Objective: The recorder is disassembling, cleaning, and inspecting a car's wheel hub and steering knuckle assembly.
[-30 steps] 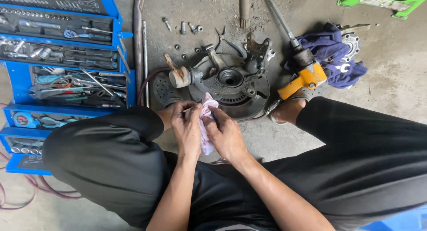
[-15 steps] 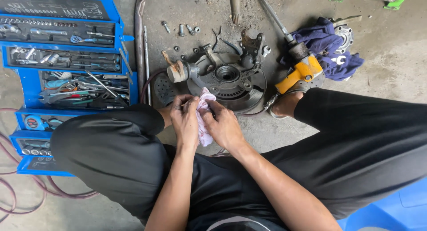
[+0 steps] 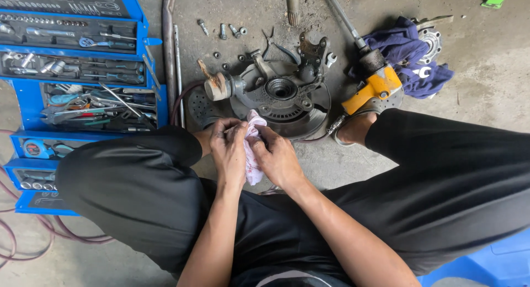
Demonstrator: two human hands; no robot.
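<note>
My left hand [image 3: 229,146] and my right hand [image 3: 277,157] are pressed together over a pale pink rag [image 3: 253,149], both gripping it between my knees. Whatever the rag is wrapped around is hidden by the fingers. Just beyond the hands, a grey wheel hub and brake disc assembly [image 3: 279,96] lies flat on the concrete floor, with a rusty joint end [image 3: 216,87] sticking out to its left.
An open blue tiered toolbox [image 3: 77,77] full of sockets and wrenches stands at the left. Loose bolts [image 3: 223,30] lie behind the hub. A yellow impact wrench [image 3: 372,88] and a dark blue cloth [image 3: 408,58] sit at the right. Long metal bars [image 3: 168,49] lie beside the toolbox.
The view has shifted slightly, so the hub and toolbox sit lower in frame. My hands keep working the rag in the same spot, with small changes of finger position.
</note>
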